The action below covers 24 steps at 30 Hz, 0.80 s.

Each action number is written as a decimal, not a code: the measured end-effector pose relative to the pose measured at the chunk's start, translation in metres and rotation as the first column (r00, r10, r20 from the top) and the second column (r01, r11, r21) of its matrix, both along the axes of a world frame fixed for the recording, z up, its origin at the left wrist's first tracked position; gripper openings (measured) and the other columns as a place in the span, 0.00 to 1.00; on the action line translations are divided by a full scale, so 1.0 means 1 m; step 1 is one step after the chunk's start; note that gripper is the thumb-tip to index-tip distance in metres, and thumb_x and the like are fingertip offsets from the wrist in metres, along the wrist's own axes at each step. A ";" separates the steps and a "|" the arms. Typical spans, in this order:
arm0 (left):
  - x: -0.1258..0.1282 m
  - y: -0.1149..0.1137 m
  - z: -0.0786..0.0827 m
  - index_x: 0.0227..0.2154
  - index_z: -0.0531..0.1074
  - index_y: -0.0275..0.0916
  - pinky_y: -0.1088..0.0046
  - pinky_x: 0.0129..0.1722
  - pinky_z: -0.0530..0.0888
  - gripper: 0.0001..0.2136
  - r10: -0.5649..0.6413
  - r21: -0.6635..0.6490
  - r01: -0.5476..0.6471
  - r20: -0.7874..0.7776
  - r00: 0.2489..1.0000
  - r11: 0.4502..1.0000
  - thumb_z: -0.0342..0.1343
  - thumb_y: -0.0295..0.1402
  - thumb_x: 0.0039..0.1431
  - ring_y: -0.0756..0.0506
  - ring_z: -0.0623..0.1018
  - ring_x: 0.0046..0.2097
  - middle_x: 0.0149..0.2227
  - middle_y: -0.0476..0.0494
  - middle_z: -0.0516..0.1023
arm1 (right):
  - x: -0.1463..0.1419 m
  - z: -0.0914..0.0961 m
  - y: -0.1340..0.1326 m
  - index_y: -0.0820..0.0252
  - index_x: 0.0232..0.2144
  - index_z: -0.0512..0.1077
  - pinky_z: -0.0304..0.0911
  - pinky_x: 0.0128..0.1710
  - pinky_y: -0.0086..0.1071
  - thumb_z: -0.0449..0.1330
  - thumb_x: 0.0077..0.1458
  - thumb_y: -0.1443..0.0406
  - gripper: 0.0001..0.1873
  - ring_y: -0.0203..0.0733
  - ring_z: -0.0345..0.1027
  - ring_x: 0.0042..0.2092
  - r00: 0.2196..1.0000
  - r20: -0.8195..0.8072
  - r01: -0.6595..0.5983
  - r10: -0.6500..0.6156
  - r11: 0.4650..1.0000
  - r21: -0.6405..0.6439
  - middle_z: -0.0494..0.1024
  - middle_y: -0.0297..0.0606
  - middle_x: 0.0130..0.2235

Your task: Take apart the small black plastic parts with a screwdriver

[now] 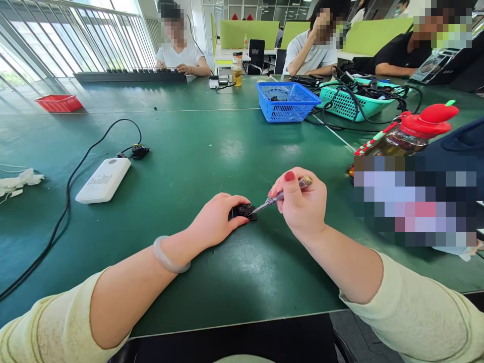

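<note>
My left hand (pixel 217 219) rests on the green table (pixel 212 151), its fingers closed on a small black part (pixel 245 210) and pinning it to the surface. My right hand (pixel 300 204) pinches a slim screwdriver (pixel 282 195) with a clear handle. The tool slants down to the left and its tip touches the top of the black part. A pale bangle sits on my left wrist.
A white power bank (pixel 104 179) with a black cable (pixel 75 171) lies at the left. A blue basket (pixel 286 101) and a teal basket (pixel 350 101) of cables stand further back. A red-lidded bottle (pixel 410 133) is at the right. Three people sit across the table.
</note>
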<state>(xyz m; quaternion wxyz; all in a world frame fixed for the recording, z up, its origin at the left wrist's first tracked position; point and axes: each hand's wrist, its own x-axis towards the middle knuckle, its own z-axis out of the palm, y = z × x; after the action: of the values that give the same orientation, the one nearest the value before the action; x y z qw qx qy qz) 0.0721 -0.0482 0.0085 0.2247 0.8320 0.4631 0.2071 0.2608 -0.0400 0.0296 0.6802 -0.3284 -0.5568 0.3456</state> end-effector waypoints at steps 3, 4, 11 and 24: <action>0.000 0.000 0.000 0.48 0.77 0.44 0.61 0.51 0.74 0.12 -0.009 0.007 0.009 -0.002 1.000 1.000 0.61 0.35 0.62 0.41 0.77 0.48 0.45 0.46 0.82 | 0.000 0.000 -0.001 0.58 0.16 0.68 0.53 0.13 0.26 0.66 0.54 0.44 0.28 0.28 0.58 0.15 1.000 0.001 0.005 -0.005 1.000 0.006 0.70 0.29 0.17; 0.000 0.000 0.000 0.48 0.77 0.44 0.61 0.51 0.74 0.12 -0.009 0.004 0.009 -0.005 1.000 1.000 0.61 0.35 0.62 0.41 0.77 0.48 0.45 0.46 0.82 | 0.000 0.000 -0.001 0.58 0.16 0.68 0.53 0.13 0.26 0.65 0.55 0.44 0.29 0.28 0.58 0.15 1.000 0.012 0.014 -0.014 1.000 0.006 0.70 0.29 0.17; 0.000 0.000 -0.003 0.48 0.77 0.44 0.61 0.51 0.75 0.11 -0.006 0.017 0.006 -0.003 1.000 1.000 0.61 0.36 0.63 0.41 0.77 0.48 0.44 0.46 0.82 | 0.002 0.001 -0.008 0.57 0.18 0.70 0.58 0.18 0.28 0.62 0.61 0.50 0.25 0.30 0.61 0.18 0.976 0.208 0.018 -0.065 0.975 0.220 0.71 0.30 0.18; 0.000 0.000 -0.002 0.49 0.76 0.43 0.59 0.53 0.74 0.12 -0.003 0.032 0.003 -0.012 1.000 0.999 0.60 0.34 0.63 0.40 0.77 0.51 0.47 0.44 0.82 | 0.000 0.005 -0.022 0.57 0.20 0.67 0.62 0.23 0.27 0.53 0.68 0.62 0.22 0.32 0.65 0.23 0.863 0.505 -0.244 0.005 0.880 0.408 0.70 0.31 0.20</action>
<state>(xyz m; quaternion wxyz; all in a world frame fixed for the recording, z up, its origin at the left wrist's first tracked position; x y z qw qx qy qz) 0.0721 -0.0483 0.0066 0.2091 0.8373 0.4599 0.2091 0.2611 -0.0618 0.0344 0.5503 -0.1974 -0.7965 0.1545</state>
